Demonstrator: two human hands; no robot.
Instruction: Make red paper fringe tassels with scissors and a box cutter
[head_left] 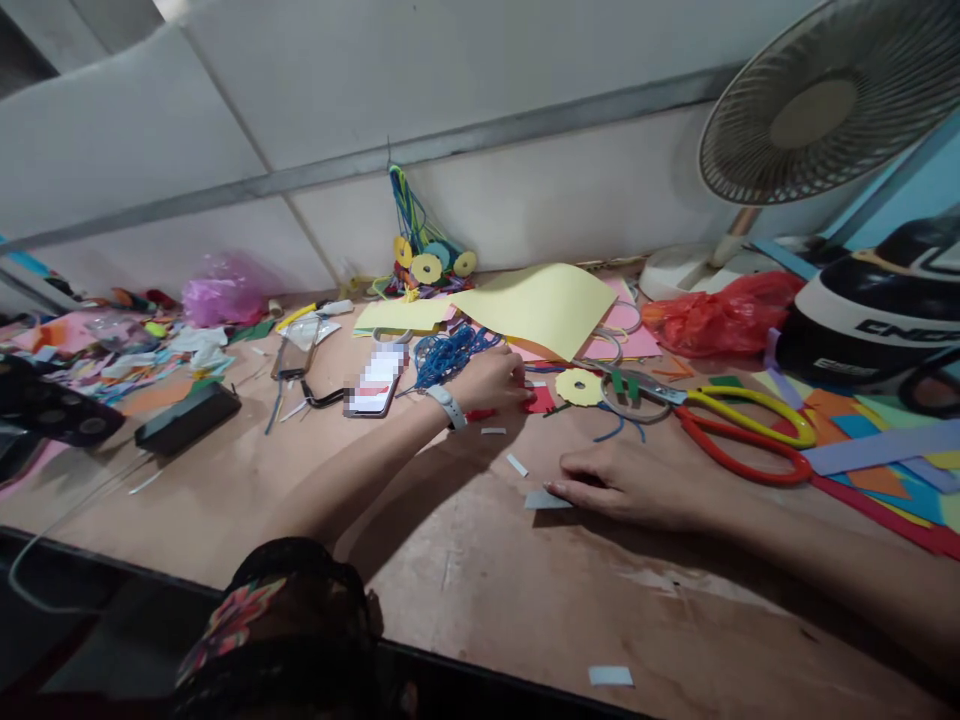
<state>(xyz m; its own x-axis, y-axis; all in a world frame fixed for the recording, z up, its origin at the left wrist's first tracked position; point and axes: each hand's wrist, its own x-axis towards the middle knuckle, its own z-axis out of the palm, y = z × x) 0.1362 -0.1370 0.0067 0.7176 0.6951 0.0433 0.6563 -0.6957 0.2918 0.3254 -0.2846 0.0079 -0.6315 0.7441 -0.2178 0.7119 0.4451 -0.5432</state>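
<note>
My left hand point(491, 385), with a pale band at its wrist, reaches across the table. Its fingers are curled down beside red paper pieces point(538, 400), and what they grip is hidden. Next to it lies a bundle of blue cord point(450, 355). A yellow scalloped paper disc point(579, 387) with a hole rests to its right. My right hand point(619, 485) lies low on the table, fingers curled, with its thumb and fingertip at the edge of a pale paper strip point(546, 500). Scissors point(720, 420) with yellow and red handles lie behind it.
Yellow sheets point(551, 305) and a cord bundle with paper discs point(426, 268) are at the back. A phone point(375, 380) and glasses point(324, 398) lie left. A red bag point(724, 312), a fan point(814, 112) and a black-and-white container point(847, 325) stand right.
</note>
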